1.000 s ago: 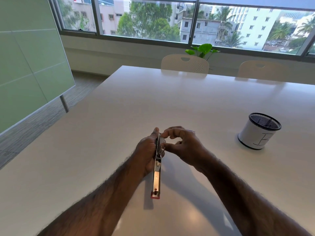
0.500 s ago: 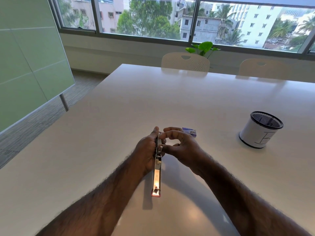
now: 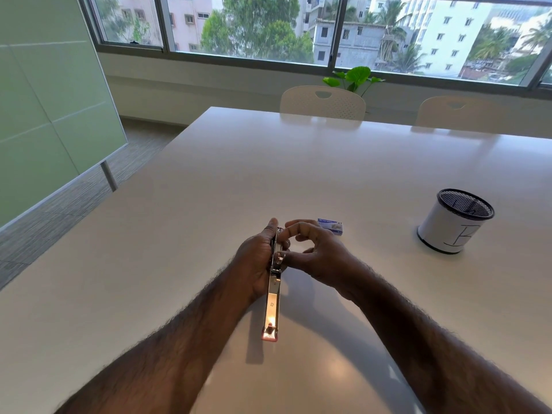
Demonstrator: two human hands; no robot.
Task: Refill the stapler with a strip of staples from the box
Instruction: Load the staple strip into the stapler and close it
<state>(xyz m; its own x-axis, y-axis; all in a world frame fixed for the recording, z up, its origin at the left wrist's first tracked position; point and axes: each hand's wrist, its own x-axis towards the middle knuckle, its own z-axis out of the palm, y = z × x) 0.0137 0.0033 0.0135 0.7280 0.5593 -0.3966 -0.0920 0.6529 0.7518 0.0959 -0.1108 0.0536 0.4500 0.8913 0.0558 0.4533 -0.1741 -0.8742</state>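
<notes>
At centre frame, the left hand [image 3: 254, 261] grips the opened stapler [image 3: 273, 297] on edge while the right hand [image 3: 316, 252] pinches at its magazine, apparently seating a strip too small to confirm. Closing it likely follows. The staple box [image 3: 331, 226] lies just beyond on the white bench [image 3: 298, 162], below windows.

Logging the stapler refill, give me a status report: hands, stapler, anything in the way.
Left hand grips opened stapler from the side. Right hand pinches at its top; staple strip not discernible. Staple box on table behind the hands. Nothing blocking.
</notes>
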